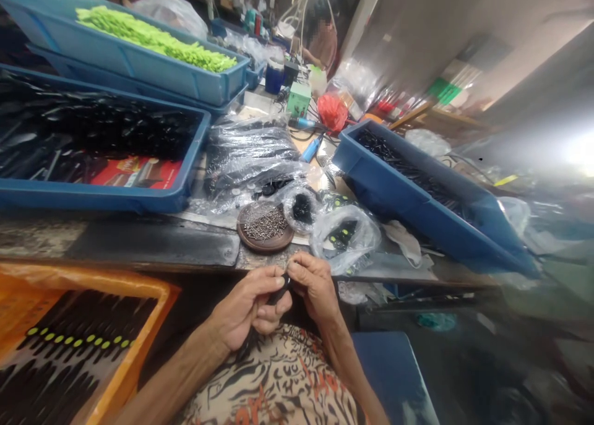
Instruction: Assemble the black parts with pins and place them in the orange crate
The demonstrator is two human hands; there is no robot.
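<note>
Far left I see an orange crate (pixel 160 292) of black parts (pixel 60 375); my left hand (pixel 248 307) pinches a slim black piece (pixel 281 294), too blurred to name surely, fingers closed on it; my right hand (pixel 315 286) holds it too, fingers narrow, just off the tabletop (pixel 260 258), below a dish of screws (pixel 265 227) and a plastic bag (pixel 343 236).

- Nothing here can be read with any certainty: no clear words, brands or numbers.
- Toward ten o'clock, a red printed card (pixel 134 172) lies inside a blue plastic tray (pixel 104 196). Pale lettering or a logo shows on it, but it is too small and partly covered to read.
- Toward two o'clock, a green sign (pixel 444 91) is too blurred to read.
</note>
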